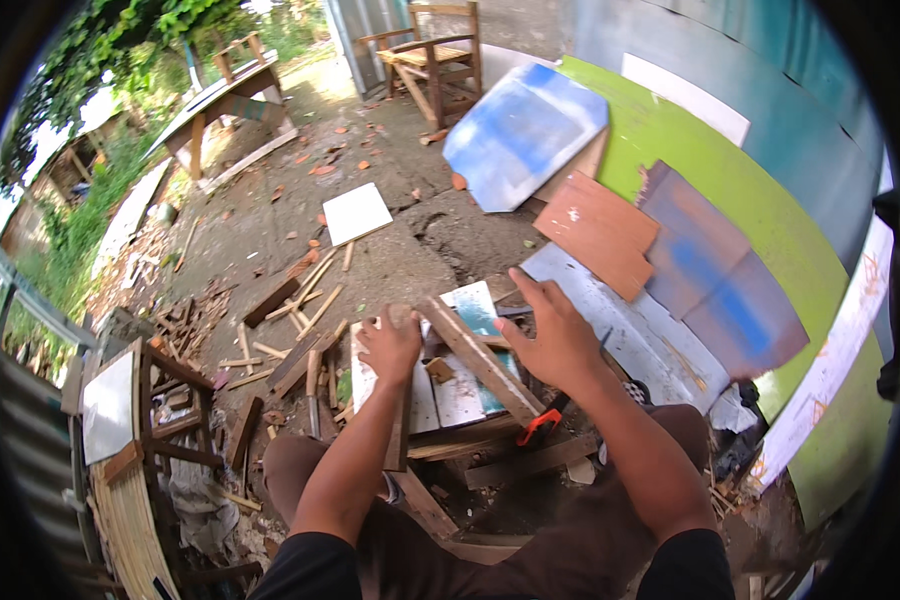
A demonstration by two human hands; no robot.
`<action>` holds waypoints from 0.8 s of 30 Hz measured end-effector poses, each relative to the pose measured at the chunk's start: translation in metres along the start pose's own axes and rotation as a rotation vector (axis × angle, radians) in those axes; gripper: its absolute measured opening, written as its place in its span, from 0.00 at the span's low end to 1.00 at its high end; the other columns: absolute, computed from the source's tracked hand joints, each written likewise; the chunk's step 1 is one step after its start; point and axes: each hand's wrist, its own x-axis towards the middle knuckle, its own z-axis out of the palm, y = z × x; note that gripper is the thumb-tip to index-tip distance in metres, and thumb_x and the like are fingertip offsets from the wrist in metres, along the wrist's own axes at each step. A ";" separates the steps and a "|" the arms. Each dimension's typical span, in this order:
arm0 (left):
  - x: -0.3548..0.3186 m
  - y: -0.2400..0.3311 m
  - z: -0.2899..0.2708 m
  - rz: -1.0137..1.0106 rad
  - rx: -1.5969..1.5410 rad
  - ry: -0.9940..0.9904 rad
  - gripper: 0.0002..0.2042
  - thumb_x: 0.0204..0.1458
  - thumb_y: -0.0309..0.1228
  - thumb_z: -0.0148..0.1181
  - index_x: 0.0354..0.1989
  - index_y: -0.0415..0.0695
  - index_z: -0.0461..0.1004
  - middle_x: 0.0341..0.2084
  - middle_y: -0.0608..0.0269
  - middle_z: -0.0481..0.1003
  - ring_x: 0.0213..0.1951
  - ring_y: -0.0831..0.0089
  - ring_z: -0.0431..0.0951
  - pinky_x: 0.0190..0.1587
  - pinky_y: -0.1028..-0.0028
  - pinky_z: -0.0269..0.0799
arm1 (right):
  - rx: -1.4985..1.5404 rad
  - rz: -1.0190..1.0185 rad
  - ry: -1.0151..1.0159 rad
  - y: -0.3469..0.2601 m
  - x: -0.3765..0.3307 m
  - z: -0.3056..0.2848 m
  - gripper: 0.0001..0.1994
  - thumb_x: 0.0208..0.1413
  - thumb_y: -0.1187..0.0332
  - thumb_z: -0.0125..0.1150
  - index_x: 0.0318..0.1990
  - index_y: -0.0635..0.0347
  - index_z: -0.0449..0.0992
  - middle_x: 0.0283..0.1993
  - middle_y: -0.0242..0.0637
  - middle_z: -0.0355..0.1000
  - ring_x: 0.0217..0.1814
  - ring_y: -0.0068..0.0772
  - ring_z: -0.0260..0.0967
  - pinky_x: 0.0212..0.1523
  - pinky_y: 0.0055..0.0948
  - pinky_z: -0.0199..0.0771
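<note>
Left hand (390, 345) clenched on upright wood strip (400, 420); right hand (560, 340) splayed flat, pinning diagonal wood batten (480, 362) across white boards (450, 395). Batten looks stiff, light, splintery; probably best gripped mid-length.

At frame centre a slat (480, 360) lies slantwise across a panel (450, 385), with the left hand (392, 345) at its left and the right hand (558, 340) at its right. A clamp (542, 425) sits below the slat. Boards (650, 260) lean at right; a chair (435, 55) stands at top; a tile (357, 213) lies upper centre.
</note>
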 end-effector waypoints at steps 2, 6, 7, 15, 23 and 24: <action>-0.002 0.020 -0.004 0.163 -0.070 0.107 0.34 0.64 0.58 0.60 0.74 0.52 0.67 0.69 0.39 0.61 0.75 0.40 0.55 0.70 0.28 0.50 | 0.165 -0.013 0.105 0.016 -0.028 -0.085 0.32 0.64 0.56 0.70 0.73 0.55 0.70 0.57 0.52 0.76 0.55 0.47 0.78 0.51 0.46 0.82; -0.040 0.081 -0.030 0.824 -0.292 0.222 0.29 0.65 0.34 0.67 0.73 0.49 0.67 0.66 0.45 0.64 0.70 0.44 0.61 0.73 0.44 0.55 | 0.332 0.186 0.558 0.078 -0.145 -0.209 0.23 0.68 0.65 0.67 0.68 0.57 0.76 0.54 0.40 0.80 0.50 0.26 0.76 0.48 0.28 0.78; -0.056 0.099 -0.041 0.917 -0.297 0.144 0.28 0.64 0.33 0.67 0.73 0.50 0.68 0.68 0.47 0.63 0.72 0.44 0.60 0.74 0.43 0.54 | 0.316 0.312 0.695 0.098 -0.185 -0.227 0.21 0.69 0.66 0.66 0.68 0.59 0.76 0.52 0.39 0.81 0.49 0.25 0.77 0.48 0.28 0.78; -0.249 0.327 -0.049 1.502 -0.396 -0.173 0.26 0.60 0.35 0.68 0.66 0.41 0.73 0.65 0.41 0.66 0.68 0.42 0.66 0.70 0.46 0.61 | 0.125 1.107 1.101 0.223 -0.464 -0.200 0.13 0.73 0.69 0.60 0.55 0.68 0.83 0.40 0.37 0.83 0.40 0.22 0.77 0.39 0.29 0.77; -0.524 0.458 0.105 1.942 -0.110 -0.856 0.31 0.63 0.50 0.67 0.70 0.49 0.71 0.68 0.41 0.62 0.72 0.40 0.61 0.70 0.38 0.63 | 0.171 1.396 0.862 0.388 -0.546 -0.116 0.13 0.70 0.65 0.63 0.55 0.59 0.84 0.43 0.41 0.82 0.40 0.38 0.78 0.45 0.41 0.79; -0.531 0.446 0.120 1.992 -0.075 -0.832 0.32 0.63 0.51 0.66 0.72 0.51 0.69 0.71 0.41 0.59 0.74 0.40 0.58 0.72 0.36 0.59 | 0.135 1.414 0.819 0.416 -0.547 -0.107 0.13 0.70 0.64 0.63 0.56 0.58 0.84 0.45 0.42 0.82 0.42 0.40 0.79 0.46 0.43 0.79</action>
